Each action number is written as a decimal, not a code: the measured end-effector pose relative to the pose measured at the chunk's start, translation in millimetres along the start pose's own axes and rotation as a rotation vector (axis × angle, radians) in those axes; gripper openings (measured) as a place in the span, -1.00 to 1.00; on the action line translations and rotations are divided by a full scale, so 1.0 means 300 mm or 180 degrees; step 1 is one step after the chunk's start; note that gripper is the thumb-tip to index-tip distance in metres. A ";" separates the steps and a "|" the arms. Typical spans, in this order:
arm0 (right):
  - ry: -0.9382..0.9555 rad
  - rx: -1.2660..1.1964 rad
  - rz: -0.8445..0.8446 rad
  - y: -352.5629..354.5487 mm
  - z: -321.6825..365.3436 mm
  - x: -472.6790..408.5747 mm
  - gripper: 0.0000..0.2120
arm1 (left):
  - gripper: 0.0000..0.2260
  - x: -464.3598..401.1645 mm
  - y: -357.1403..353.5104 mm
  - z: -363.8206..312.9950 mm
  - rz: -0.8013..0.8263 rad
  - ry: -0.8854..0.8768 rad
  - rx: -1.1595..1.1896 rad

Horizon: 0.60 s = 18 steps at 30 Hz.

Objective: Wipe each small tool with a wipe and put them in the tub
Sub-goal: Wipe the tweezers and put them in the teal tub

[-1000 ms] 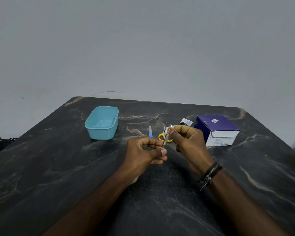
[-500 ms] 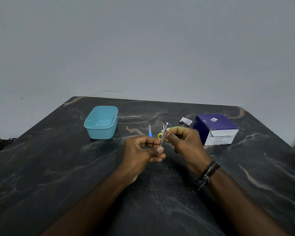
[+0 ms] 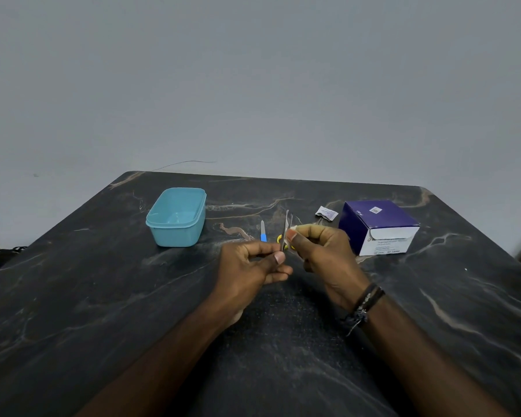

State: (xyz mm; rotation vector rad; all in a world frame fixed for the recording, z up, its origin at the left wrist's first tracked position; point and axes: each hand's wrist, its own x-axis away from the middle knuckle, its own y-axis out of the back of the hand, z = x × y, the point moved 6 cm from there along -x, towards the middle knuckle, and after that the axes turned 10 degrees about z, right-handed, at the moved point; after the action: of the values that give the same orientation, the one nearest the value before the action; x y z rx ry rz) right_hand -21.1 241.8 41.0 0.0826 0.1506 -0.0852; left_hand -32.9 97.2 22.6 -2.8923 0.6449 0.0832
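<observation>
Wiping is the step in hand in the head view, the only 1 given: the left hand (image 3: pixel 253 266) pinches the lower end of a thin metal tool, probably tweezers (image 3: pixel 286 228), so its grip is closed on the tool, which stands nearly upright above the tabletop (image 3: pixel 103 311). The right hand (image 3: pixel 322 251) has its thumb and fingers pressed together on a small pale wipe (image 3: pixel 294 228) against the tool's shaft, so that grip is closed on the wipe. The light blue tub (image 3: pixel 178 218) sits to the left, well apart from the hands, and looks empty. A blue-handled tool (image 3: pixel 263 233) lies on the tabletop just beyond the left hand, and yellow-handled scissors (image 3: pixel 280 239) show partly behind the fingers; both appear not yet wiped. As a judgement, the next move calls for drawing the wipe along the shaft, then carrying the tool left and dropping it into the tub. The purple and white box (image 3: pixel 379 225) on the right carries print too blurred to read beyond what may be "BD"; a small sachet (image 3: pixel 326 212) beside it has unreadable purple print.
</observation>
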 end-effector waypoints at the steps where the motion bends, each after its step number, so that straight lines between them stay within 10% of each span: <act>1: 0.0016 -0.0049 0.0012 -0.001 0.004 0.001 -0.84 | -0.87 0.000 -0.002 0.001 0.0019 0.0000 -0.0014; 18: -0.0232 -0.0173 0.0375 -0.024 -0.001 0.012 -0.87 | -0.89 0.006 0.007 0.001 0.0117 0.0201 0.0401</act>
State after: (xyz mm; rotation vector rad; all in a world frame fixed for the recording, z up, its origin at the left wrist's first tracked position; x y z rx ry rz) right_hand -18.2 234.3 39.7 0.0340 0.0750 0.0334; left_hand -32.0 94.8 21.7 -2.7720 0.6883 -0.0428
